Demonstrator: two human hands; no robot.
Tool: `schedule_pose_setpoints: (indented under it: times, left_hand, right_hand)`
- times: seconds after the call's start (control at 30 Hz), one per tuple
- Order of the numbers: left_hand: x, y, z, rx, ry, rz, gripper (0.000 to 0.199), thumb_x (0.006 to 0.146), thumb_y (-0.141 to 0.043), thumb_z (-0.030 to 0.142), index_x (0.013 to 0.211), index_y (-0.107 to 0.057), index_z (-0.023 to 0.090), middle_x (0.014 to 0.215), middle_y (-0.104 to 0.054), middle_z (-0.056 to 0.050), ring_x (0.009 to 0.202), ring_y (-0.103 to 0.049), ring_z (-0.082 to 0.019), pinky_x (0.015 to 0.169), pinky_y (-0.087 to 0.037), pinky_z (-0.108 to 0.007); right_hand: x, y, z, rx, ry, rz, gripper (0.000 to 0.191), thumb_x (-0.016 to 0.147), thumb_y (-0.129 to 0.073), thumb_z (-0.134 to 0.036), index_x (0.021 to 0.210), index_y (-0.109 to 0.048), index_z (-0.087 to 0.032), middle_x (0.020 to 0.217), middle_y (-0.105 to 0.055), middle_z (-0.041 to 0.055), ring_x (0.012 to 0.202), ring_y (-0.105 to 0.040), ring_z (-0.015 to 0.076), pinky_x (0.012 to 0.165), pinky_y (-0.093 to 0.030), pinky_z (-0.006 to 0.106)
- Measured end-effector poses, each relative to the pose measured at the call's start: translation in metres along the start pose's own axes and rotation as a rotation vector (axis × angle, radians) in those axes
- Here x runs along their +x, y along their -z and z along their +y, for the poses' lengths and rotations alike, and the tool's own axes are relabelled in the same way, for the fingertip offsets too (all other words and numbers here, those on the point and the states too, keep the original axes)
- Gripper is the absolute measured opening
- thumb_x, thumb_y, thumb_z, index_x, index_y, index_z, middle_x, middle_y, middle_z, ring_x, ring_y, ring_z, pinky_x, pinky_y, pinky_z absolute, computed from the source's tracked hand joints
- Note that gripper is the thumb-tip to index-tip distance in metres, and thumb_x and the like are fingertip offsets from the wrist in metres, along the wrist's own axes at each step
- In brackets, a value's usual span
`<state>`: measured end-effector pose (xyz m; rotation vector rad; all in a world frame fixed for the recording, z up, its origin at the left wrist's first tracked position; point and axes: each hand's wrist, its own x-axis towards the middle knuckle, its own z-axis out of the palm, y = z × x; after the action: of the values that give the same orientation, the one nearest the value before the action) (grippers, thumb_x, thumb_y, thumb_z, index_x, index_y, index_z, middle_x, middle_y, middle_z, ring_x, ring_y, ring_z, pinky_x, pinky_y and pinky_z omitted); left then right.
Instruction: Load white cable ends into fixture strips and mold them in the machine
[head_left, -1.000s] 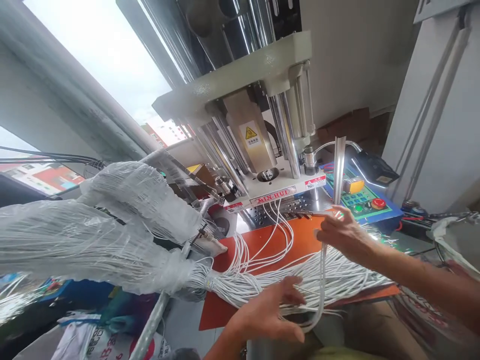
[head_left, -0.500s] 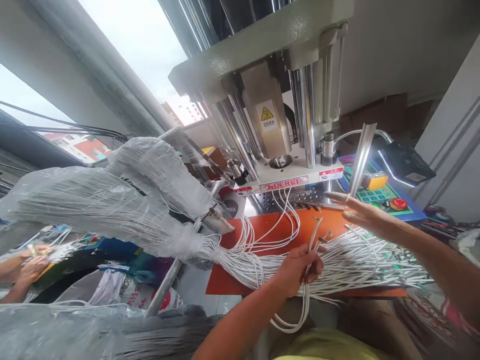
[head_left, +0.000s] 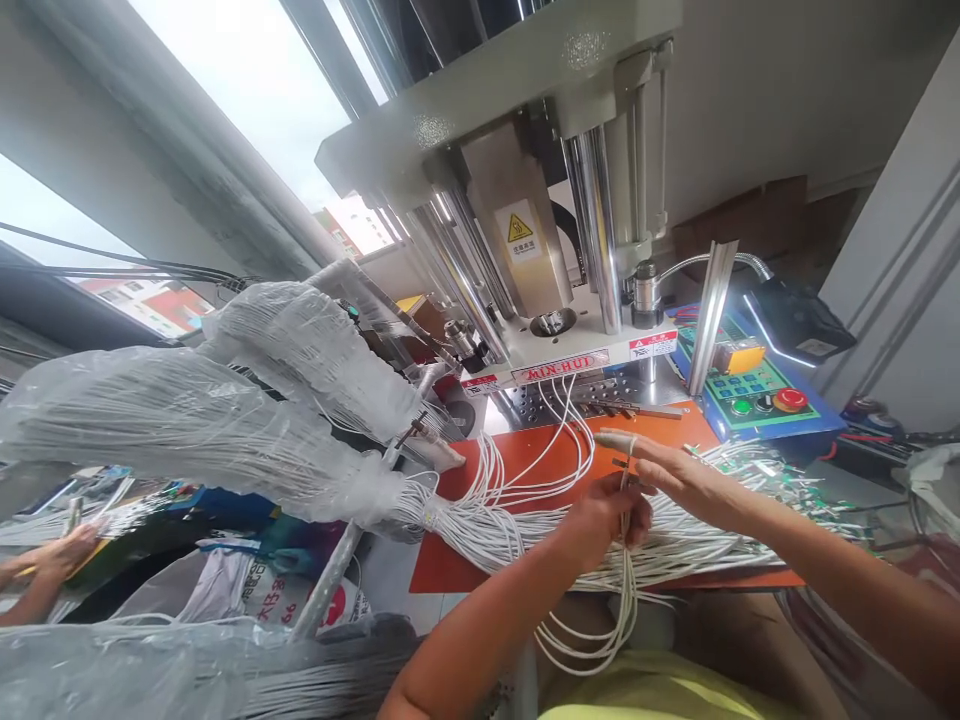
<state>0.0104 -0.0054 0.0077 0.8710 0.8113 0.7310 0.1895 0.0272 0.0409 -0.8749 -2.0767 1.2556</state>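
My left hand [head_left: 611,515] is closed round a few white cables [head_left: 592,655], whose loops hang below the orange work surface's front edge. The cable ends stick up from its fist. My right hand [head_left: 667,470] is beside it, fingers stretched out flat against these upright ends. Beneath both hands a thick bundle of white cables [head_left: 480,530] lies across the orange surface [head_left: 442,570], with green-tipped ends [head_left: 795,490] at the right. Other white cables [head_left: 581,430] run into the press [head_left: 555,350] behind.
Plastic-wrapped cable bundles [head_left: 187,420] hang at the left on a metal stand [head_left: 330,580]. A blue control box [head_left: 810,430] with a red button stands at the right, near a lamp [head_left: 802,320]. Another person's hands [head_left: 67,550] are at the far left.
My right hand has moved left, from above the cable ends to beside my left hand. More cable loops hang below my left hand. The view has shifted slightly.
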Motion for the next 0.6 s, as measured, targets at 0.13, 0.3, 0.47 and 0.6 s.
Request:
schedule_pose_setpoints:
  times: [0.13,0.3,0.47,0.6]
  left_hand:
    - [0.002,-0.005,-0.008,0.063,-0.005,-0.012,0.043,0.08,-0.062,0.05,0.096,-0.063,0.01,0.067,-0.065,-0.005,0.041,-0.046,-0.008,0.041,-0.03,-0.022]
    - [-0.001,-0.011,-0.012,0.079,0.0,-0.042,0.042,0.081,-0.061,0.05,0.074,-0.065,0.009,0.066,-0.064,-0.008,0.052,-0.053,-0.012,0.053,-0.041,-0.026]
    - [-0.001,-0.002,-0.013,-0.007,-0.092,0.042,0.036,0.082,-0.06,0.045,0.093,-0.059,0.011,0.067,-0.065,-0.006,0.051,-0.051,-0.011,0.05,-0.037,-0.024]
    - [0.0,0.011,-0.013,-0.012,-0.081,0.091,0.032,0.075,-0.058,0.033,0.097,-0.041,0.017,0.074,-0.069,-0.007,0.048,-0.047,-0.009,0.045,-0.027,-0.02]
  right_hand:
    - [-0.004,-0.007,0.009,0.205,-0.139,-0.066,0.066,0.096,-0.022,-0.059,0.154,-0.013,-0.027,0.118,-0.066,0.0099,0.101,-0.065,0.0253,0.083,-0.054,0.041]
    - [-0.009,-0.022,0.002,0.194,-0.176,-0.225,0.069,0.096,-0.026,-0.058,0.154,-0.005,-0.027,0.103,-0.069,0.0085,0.063,-0.067,0.0177,0.058,-0.054,0.031]
    - [-0.01,-0.006,0.012,-0.188,-0.035,0.102,0.064,0.097,-0.034,-0.05,0.153,-0.01,-0.032,0.153,-0.032,0.0088,0.132,-0.042,0.0261,0.106,-0.039,0.045]
    - [-0.029,0.012,0.052,-0.523,-0.025,0.141,0.053,0.095,-0.039,-0.048,0.145,-0.036,-0.031,0.143,-0.048,0.0086,0.13,-0.045,0.0259,0.102,-0.042,0.046]
